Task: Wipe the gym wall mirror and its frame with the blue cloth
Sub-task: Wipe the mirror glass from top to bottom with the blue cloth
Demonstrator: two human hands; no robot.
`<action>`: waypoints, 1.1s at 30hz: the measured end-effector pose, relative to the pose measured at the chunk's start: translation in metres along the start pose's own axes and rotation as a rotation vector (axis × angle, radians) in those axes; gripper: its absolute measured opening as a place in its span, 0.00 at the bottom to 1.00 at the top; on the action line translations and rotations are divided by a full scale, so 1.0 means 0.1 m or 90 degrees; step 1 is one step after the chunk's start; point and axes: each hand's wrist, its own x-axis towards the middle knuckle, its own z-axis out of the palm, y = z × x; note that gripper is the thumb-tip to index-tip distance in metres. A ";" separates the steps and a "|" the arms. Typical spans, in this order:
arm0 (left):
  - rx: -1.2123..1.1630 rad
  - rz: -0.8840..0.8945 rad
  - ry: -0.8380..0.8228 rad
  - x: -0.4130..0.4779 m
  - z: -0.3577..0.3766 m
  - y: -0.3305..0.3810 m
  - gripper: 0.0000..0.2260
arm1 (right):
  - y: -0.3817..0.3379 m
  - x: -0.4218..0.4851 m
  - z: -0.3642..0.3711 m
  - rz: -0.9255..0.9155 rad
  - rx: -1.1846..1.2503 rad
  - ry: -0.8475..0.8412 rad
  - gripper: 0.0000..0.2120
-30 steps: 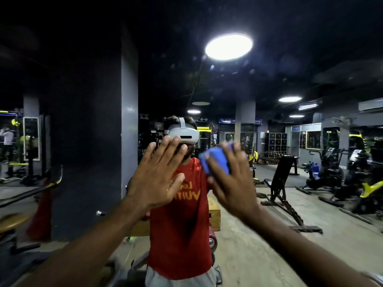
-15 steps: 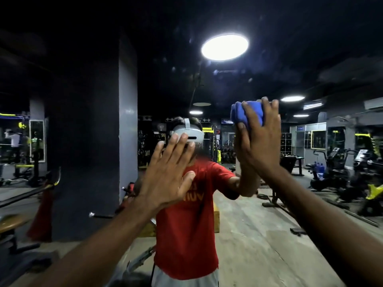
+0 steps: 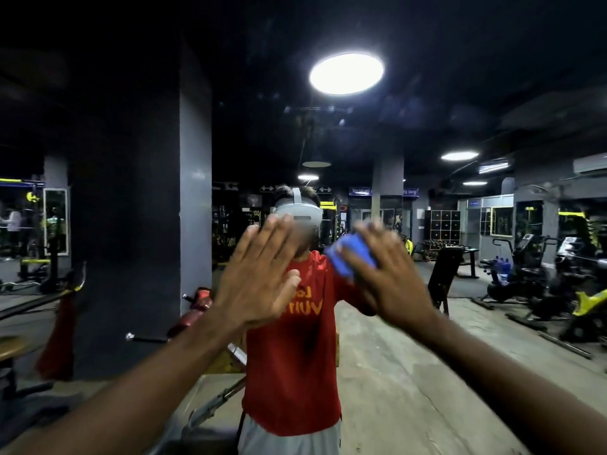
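The right grip (image 3: 391, 280), a bare hand, lies with its fingers spread and fairly straight over the blue cloth (image 3: 353, 257), pressing it flat against the wall mirror (image 3: 427, 372) at about head height. It does not seem to close round the cloth, though blur hides the thumb. The cloth is bunched into a wad that pokes out past the fingertips toward the left grip (image 3: 259, 277). That hand is released and holds nothing. Its palm and straight fingers are laid against the glass just beside the cloth.

The likeliest trouble is the cloth itself. It is held by pressure alone, so a quick stroke could let it slide out from under the fingers and drop to the floor. Being wadded, it probably touches only a small patch, so strips of glass may be skipped. The bare left palm on the mirror will likely leave prints beside the part being wiped. Dim light makes streaks hard to spot. The frame is not in view, so I judge it easy to overlook.

As for containers, no bucket or spray bottle shows near either grip. In the reflection, a grid of locker cubbies (image 3: 441, 224) stands against the far wall, and what they hold is too small to tell.
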 end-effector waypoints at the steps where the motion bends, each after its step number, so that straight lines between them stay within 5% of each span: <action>1: -0.010 0.010 0.007 0.10 0.01 0.12 0.34 | 0.19 0.18 -0.08 0.082 0.003 0.025 0.27; 4: -0.028 -0.002 0.008 0.29 0.05 0.36 0.34 | 0.61 0.58 -0.32 0.310 0.047 0.091 0.24; 6: -0.020 -0.018 0.008 0.30 0.11 0.39 0.34 | 0.64 0.63 -0.34 0.353 0.062 0.105 0.25; 18: -0.011 -0.093 0.009 0.32 0.07 0.63 0.34 | 0.37 -0.92 -0.03 -0.104 0.007 -0.040 0.25; 21: -0.016 -0.063 0.011 0.45 0.04 0.90 0.34 | 0.77 -0.62 -0.15 -0.027 0.018 0.014 0.27; 25: -0.027 0.001 0.017 0.67 0.12 1.22 0.34 | 1.32 -0.08 -0.42 0.310 0.037 0.116 0.26; 27: -0.018 -0.006 0.014 0.69 0.20 1.30 0.35 | 1.42 0.00 -0.46 0.383 0.056 0.136 0.25; 33: 0.000 -0.005 0.009 0.68 0.27 1.27 0.35 | 0.98 -0.81 -0.11 0.148 0.061 0.060 0.28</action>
